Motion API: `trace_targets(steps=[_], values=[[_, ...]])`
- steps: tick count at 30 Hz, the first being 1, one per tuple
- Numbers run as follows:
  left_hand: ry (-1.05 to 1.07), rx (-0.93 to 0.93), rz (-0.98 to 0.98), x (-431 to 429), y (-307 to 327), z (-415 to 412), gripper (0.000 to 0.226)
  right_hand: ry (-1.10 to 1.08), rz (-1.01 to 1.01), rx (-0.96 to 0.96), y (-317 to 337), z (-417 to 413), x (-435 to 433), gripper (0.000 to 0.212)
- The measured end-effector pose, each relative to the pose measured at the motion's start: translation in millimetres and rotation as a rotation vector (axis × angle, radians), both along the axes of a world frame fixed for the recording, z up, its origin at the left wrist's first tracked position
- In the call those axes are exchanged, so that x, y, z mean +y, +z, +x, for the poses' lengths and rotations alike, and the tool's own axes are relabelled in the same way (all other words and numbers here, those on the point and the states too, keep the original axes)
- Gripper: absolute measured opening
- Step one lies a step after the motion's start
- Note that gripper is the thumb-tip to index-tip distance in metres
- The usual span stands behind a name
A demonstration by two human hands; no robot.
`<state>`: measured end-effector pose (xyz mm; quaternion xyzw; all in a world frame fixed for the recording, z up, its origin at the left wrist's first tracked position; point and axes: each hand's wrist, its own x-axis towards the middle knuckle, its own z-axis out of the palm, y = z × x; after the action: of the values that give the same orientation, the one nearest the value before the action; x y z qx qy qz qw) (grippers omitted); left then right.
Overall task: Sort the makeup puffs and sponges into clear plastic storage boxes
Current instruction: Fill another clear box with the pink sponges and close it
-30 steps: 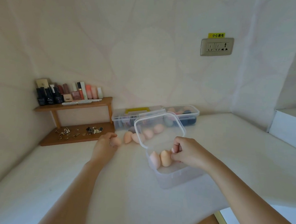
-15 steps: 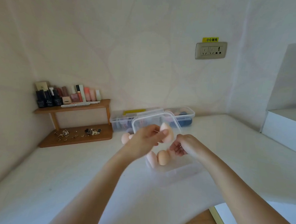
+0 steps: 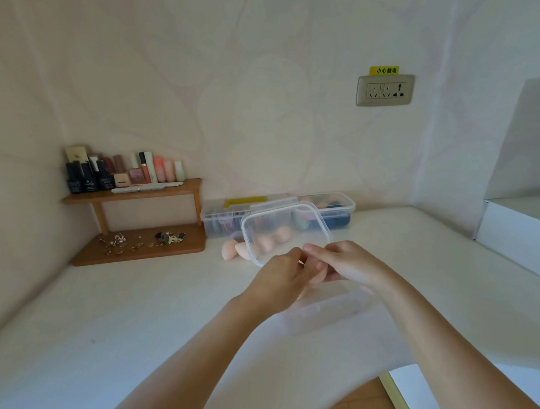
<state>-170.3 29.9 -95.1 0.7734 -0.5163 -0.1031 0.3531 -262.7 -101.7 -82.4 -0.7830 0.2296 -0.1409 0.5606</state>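
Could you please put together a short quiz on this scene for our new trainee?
1. True or false: the lid of the near clear box is raised.
2. The loose peach sponges lie: A) on the counter, left of the lid; B) on the floor; C) beside the wall socket.
3. What stands on the top tier of the wooden shelf?

Key: 1 true; 2 A; 3 cosmetic bottles.

Soft, perhaps daylit brightness; bowed edges.
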Motion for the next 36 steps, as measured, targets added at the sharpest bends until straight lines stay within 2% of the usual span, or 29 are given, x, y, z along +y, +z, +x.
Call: trace_targets(steps=[3, 5, 7, 10, 12, 15, 19, 23, 29, 33, 36], values=[[0.033, -0.009, 0.013, -0.3, -0.4, -0.6, 0.050, 0.155, 0.130, 0.006, 8.0, -8.6, -4.8, 0.050], [0.039, -0.002, 0.024, -0.6, 0.9, -1.2, 0.049, 0.206, 0.131, 0.052, 13.3, -12.1, -7.2, 0.035], [0.034, 0.020, 0.041, -0.3, 2.6, -2.6, 0.048, 0.205, 0.089, 0.081, 17.8, -15.2, -8.8, 0.026], [0.046, 0.015, 0.054, -0.4, 1.7, -3.7, 0.046, 0.112, 0.013, 0.076, 24.0, -18.5, -12.3, 0.028], [0.049, 0.002, 0.048, -1.2, -0.1, -2.5, 0.042, -0.014, -0.101, 0.061, 29.5, -19.4, -17.6, 0.032], [0.031, -0.012, 0.048, -2.0, -2.2, 0.0, 0.035, -0.130, -0.471, 0.098, 34.3, -17.6, -22.5, 0.028], [0.017, -0.011, 0.044, -2.3, -2.6, 0.3, 0.030, -0.044, -0.695, 0.265, 30.1, -11.0, -11.4, 0.012], [0.019, -0.015, 0.047, -2.9, -2.8, 0.3, 0.029, -0.012, -0.808, 0.408, 18.2, -1.2, -9.6, 0.023], [0.010, -0.065, 0.054, -4.3, -3.5, 1.6, 0.029, -0.070, -0.852, 0.284, -0.2, 4.4, -10.7, 0.017], [0.014, -0.084, 0.054, -5.4, -4.8, 2.7, 0.028, -0.136, -0.894, 0.262, -4.1, 6.0, -9.9, 0.031], [0.011, -0.094, 0.053, -5.2, -5.9, 3.4, 0.029, -0.116, -0.917, 0.263, -3.2, 8.1, -9.5, 0.028]])
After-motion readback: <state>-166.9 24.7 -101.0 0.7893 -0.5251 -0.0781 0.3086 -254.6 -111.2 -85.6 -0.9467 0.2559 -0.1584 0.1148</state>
